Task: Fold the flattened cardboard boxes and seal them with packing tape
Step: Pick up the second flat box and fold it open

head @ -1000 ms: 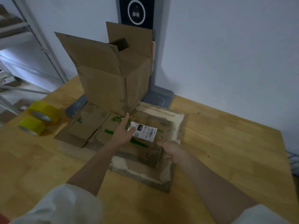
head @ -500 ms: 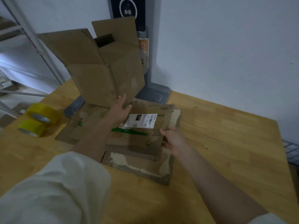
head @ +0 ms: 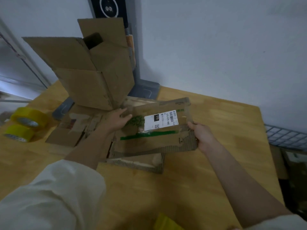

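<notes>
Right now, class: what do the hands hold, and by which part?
Both hold the flat box: left hand at its left edge, right hand pinching its right edge.

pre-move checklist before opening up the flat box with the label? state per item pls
1. Right hand grips the flat box at its right edge: ok.
2. Left hand on the box's left side: ok; firmness of grip: cannot tell.
3. Box lifted off the cardboard pile: ok.
4. Tape rolls on the table, left: ok.
5. Upright box close behind: not ok, crowds the space.
</notes>
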